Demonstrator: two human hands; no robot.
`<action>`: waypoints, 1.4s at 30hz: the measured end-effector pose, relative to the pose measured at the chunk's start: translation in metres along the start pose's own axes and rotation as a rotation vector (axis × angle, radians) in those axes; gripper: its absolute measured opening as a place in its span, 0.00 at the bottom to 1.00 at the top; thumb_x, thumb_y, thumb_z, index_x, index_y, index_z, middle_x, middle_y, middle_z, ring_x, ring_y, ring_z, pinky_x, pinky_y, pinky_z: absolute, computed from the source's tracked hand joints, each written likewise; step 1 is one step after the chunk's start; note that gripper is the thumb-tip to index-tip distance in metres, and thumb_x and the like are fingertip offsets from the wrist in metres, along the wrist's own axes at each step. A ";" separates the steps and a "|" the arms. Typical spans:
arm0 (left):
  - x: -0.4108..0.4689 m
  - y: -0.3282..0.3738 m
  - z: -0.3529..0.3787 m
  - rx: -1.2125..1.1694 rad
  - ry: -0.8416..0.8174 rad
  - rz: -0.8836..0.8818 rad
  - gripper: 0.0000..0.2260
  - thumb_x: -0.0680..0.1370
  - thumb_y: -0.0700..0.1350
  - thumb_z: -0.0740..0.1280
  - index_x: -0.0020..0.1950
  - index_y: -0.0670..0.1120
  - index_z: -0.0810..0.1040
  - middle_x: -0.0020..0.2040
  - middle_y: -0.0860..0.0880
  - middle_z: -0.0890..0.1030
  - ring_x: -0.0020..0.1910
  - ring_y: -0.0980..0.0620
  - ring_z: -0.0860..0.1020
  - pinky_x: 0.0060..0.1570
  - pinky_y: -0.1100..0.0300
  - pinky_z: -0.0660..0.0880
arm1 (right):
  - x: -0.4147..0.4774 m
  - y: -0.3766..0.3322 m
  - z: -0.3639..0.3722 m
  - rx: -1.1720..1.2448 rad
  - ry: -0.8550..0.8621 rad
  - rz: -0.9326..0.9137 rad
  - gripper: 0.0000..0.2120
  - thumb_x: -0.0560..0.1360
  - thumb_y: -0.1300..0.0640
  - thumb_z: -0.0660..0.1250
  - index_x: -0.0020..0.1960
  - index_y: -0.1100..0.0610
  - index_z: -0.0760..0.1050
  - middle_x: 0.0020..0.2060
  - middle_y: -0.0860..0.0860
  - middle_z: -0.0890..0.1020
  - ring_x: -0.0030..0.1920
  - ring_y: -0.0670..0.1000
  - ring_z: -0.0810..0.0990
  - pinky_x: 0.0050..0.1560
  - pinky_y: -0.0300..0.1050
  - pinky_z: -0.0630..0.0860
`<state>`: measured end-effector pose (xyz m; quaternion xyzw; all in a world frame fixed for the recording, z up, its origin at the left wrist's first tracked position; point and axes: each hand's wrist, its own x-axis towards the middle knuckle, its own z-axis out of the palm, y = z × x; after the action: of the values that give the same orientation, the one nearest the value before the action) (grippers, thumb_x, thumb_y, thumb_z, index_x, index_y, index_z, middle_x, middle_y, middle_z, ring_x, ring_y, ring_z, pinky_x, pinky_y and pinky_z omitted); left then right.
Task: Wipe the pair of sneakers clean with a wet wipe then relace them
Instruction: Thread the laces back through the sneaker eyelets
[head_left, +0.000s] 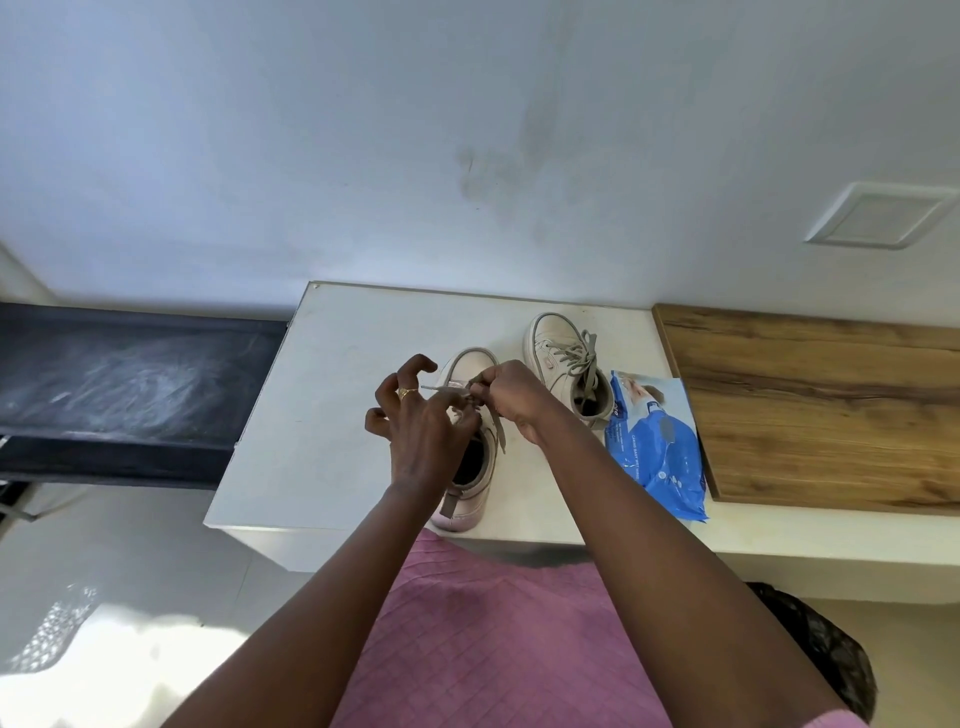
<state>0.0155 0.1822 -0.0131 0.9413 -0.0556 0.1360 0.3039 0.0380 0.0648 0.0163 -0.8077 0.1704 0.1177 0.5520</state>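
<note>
Lace (442, 388) spans left grip (422, 427), right grip (511, 396) — above sneaker (467, 503).

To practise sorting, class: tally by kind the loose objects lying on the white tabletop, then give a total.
Sneakers: 2
Wet wipes pack: 1
Total: 3

beige sneakers (563, 364), blue wipes pack (660, 441), pink quilted skirt (493, 639)
</note>
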 end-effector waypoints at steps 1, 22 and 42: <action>0.002 0.002 -0.001 -0.021 -0.044 -0.047 0.03 0.72 0.49 0.70 0.39 0.54 0.84 0.65 0.52 0.68 0.64 0.50 0.55 0.48 0.54 0.50 | -0.001 0.000 0.001 -0.003 0.010 -0.013 0.09 0.77 0.69 0.59 0.46 0.64 0.78 0.33 0.52 0.78 0.34 0.46 0.75 0.37 0.36 0.72; 0.032 0.004 -0.031 -0.310 -0.370 -0.389 0.09 0.66 0.53 0.76 0.33 0.51 0.81 0.56 0.54 0.69 0.60 0.50 0.59 0.51 0.56 0.67 | 0.000 0.000 0.011 -0.021 0.065 0.030 0.16 0.77 0.66 0.59 0.32 0.55 0.72 0.29 0.50 0.75 0.29 0.45 0.69 0.29 0.37 0.65; 0.035 0.006 -0.033 -0.815 -0.685 -0.803 0.09 0.74 0.39 0.56 0.33 0.45 0.68 0.26 0.51 0.74 0.37 0.54 0.70 0.53 0.57 0.59 | -0.005 0.004 0.019 -0.109 0.149 -0.072 0.07 0.75 0.65 0.64 0.48 0.63 0.81 0.39 0.54 0.81 0.42 0.50 0.78 0.49 0.43 0.74</action>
<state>0.0399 0.1960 0.0265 0.6888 0.1590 -0.3265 0.6274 0.0314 0.0821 0.0074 -0.8486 0.1750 0.0466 0.4971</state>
